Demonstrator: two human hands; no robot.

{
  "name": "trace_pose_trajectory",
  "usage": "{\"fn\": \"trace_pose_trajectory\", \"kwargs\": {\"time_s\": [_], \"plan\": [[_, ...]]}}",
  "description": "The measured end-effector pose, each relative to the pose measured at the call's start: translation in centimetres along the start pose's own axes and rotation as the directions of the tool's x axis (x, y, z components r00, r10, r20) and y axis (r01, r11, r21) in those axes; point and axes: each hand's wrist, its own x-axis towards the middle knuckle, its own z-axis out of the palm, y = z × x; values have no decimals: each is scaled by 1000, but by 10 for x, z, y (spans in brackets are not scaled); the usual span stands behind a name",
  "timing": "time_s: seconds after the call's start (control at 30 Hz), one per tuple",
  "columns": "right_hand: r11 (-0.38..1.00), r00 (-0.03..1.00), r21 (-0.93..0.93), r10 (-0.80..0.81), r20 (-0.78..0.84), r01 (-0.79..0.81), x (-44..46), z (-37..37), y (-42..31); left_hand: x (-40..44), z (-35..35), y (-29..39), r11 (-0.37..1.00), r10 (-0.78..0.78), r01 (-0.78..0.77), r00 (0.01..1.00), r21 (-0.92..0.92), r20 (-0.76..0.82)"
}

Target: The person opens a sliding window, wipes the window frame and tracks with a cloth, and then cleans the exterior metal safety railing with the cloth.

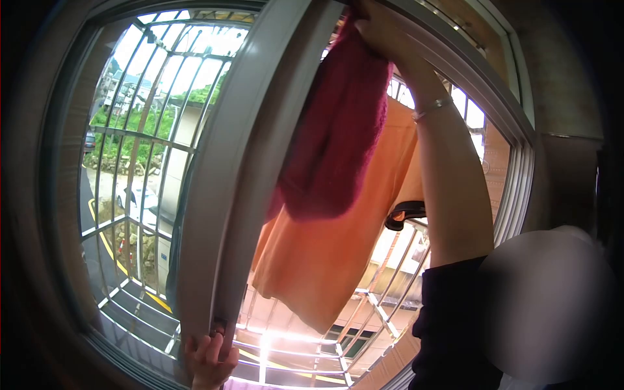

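Observation:
My right hand is raised to the top of the window opening, gripping the upper end of a fuzzy dark red cloth that looks like a towel. Shadow and the top frame partly hide its fingertips. The cloth hangs down blurred beside the upright sash. Low on the left, my left hand has its fingers curled round the edge of the grey sliding window frame. An orange garment hangs behind the red cloth, outside the opening.
Metal security bars enclose the space outside the window. A dark curved object is near the orange garment, behind my right forearm. A pale blurred shape covers the lower right. A white car stands beyond the bars.

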Motion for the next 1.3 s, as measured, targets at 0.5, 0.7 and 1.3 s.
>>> {"fn": "trace_pose_trajectory", "kwargs": {"time_s": [0.5,0.7,1.3], "plan": [[972,980,-125,193,-44,-197,-5,-1,-42,15,-9,-3,997,42,-43,999,-60,-12],[918,991,-375,133,-17,-130,-29,-26,-12,0,-7,-6,999,4,1,991,-35,131],[748,956,-598,266,-126,-287,-154,-153,179,11,-9,1,999,-8,9,1000,-52,29]]}}
